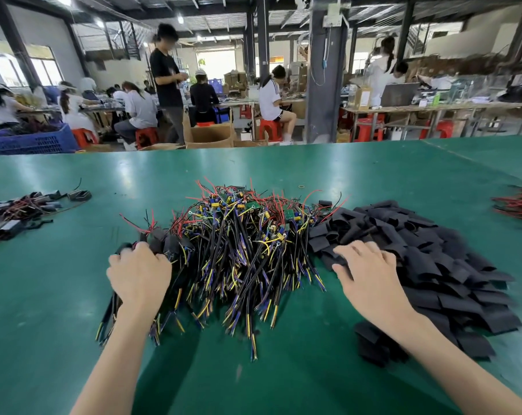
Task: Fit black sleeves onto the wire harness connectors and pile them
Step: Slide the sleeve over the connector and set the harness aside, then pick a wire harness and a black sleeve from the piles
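Two hands low: my left hand [138, 274] grips black-sleeved harnesses [167, 244] left of the harness pile [247, 235] — right hand [367, 268] lies flat, unclenched, on loose sleeves [433, 250] right of it.

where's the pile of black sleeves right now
Head view: the pile of black sleeves lies on the right of the green table, against the heap of wire harnesses, with the right hand on its left edge.

Red wires [518, 205] cut off right, left hand [138, 272] fingertips buried in harnesses [170, 245]
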`<state>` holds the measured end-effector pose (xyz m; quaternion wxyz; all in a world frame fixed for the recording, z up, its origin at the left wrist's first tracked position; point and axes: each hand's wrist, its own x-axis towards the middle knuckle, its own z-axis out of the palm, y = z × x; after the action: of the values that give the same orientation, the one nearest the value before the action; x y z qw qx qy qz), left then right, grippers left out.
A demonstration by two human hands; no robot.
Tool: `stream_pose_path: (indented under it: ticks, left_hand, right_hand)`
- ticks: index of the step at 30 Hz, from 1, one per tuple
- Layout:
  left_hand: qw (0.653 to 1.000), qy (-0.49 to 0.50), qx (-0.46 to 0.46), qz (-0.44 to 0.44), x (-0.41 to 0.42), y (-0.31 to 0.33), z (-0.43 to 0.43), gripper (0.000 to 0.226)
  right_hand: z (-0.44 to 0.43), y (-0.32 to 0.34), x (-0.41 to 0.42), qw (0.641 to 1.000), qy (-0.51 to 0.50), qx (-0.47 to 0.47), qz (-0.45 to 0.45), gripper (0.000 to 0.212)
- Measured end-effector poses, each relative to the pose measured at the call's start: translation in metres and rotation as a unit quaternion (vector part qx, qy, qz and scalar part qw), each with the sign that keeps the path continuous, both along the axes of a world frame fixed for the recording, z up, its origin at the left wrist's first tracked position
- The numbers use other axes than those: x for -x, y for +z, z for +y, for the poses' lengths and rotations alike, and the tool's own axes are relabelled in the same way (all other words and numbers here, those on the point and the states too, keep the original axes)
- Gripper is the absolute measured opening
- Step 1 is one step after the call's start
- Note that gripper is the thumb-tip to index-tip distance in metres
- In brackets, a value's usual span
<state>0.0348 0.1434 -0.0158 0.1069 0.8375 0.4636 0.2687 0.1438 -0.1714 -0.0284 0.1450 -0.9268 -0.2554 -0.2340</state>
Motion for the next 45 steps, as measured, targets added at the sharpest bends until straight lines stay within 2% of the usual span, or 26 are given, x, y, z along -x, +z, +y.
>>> stream_pose_path:
  ticks: [2,4,6,8,10,11,12,14,17,20,22,24,28,31,35,39,40,43,45]
  left_hand:
    - [0.998,0.003,-0.055,-0.043,-0.006,0.007,-0.007,0.031]
    - [0.989,-0.064,-0.104,-0.081,-0.02,0.021,-0.016,0.03]
    - [0.978,-0.154,-0.093,-0.104,-0.048,0.039,-0.021,0.027]
    - [0.974,-0.199,-0.036,-0.104,-0.08,0.058,-0.023,0.031]
    - [0.982,-0.184,-0.001,-0.038,-0.11,0.07,-0.024,0.041]
    - [0.985,-0.171,0.009,0.013,-0.121,0.073,-0.024,0.047]
    - [0.986,-0.162,0.016,0.048,-0.129,0.075,-0.024,0.05]
    - [0.987,-0.15,0.024,0.047,-0.139,0.078,-0.023,0.045]
    - [0.986,-0.154,0.049,0.03,-0.144,0.082,-0.028,0.035]
    - [0.973,-0.206,0.013,0.105,-0.143,0.086,-0.035,0.034]
    - [0.967,-0.226,-0.006,0.121,-0.141,0.089,-0.036,0.031]
    - [0.967,-0.236,-0.014,0.096,-0.139,0.091,-0.036,0.023]
    - [0.967,-0.253,-0.028,0.019,-0.133,0.089,-0.038,0.029]
    - [0.954,-0.283,0.048,-0.082,-0.13,0.09,-0.039,0.035]
    - [0.906,-0.331,0.156,-0.214,-0.126,0.103,-0.046,0.036]
    - [0.823,-0.375,0.254,-0.343,-0.121,0.129,-0.058,0.03]
    - [0.815,-0.377,0.255,-0.358,-0.118,0.138,-0.06,0.032]
    - [0.841,-0.38,0.189,-0.336,-0.107,0.165,-0.059,0.046]
    - [0.861,-0.384,0.122,-0.309,-0.093,0.183,-0.057,0.046]
  right_hand:
    - [-0.004,0.002,-0.006,0.999,-0.008,0.021,0.047,0.01]
    - [-0.006,0.003,-0.009,0.997,-0.032,0.049,0.057,0.024]
    - [-0.005,0.003,-0.012,0.997,-0.029,0.051,0.054,0.035]
    - [-0.004,0.004,-0.011,0.995,-0.035,0.065,0.064,0.037]
    - [-0.004,0.005,-0.01,0.994,-0.03,0.082,0.059,0.025]
    - [-0.006,0.005,-0.01,0.996,-0.015,0.076,0.052,0.011]
    - [-0.008,0.006,-0.009,0.997,0.001,0.055,0.049,0.012]
    - [-0.011,0.008,-0.009,0.998,0.019,0.008,0.056,0.03]
    - [-0.011,0.01,-0.012,0.999,0.0,-0.016,0.036,0.028]
    - [-0.011,0.006,-0.013,0.999,0.002,-0.004,0.049,0.022]
    - [-0.012,0.005,-0.015,0.999,0.006,-0.012,0.053,0.019]
    - [-0.013,0.004,-0.016,0.998,0.003,-0.02,0.052,0.02]
    - [-0.012,0.004,-0.017,0.998,0.002,-0.039,0.044,0.018]
    - [-0.012,0.004,-0.018,0.997,0.0,-0.071,0.033,0.016]
    - [-0.012,0.005,-0.019,0.995,-0.007,-0.092,0.034,0.014]
    - [-0.015,0.006,-0.021,0.995,-0.01,-0.092,0.033,0.013]
    - [-0.016,0.006,-0.021,0.995,-0.012,-0.093,0.033,0.013]
    - [-0.016,0.004,-0.024,0.995,-0.021,-0.092,0.033,0.015]
    - [-0.016,0.0,-0.028,0.997,-0.024,-0.067,0.035,0.018]
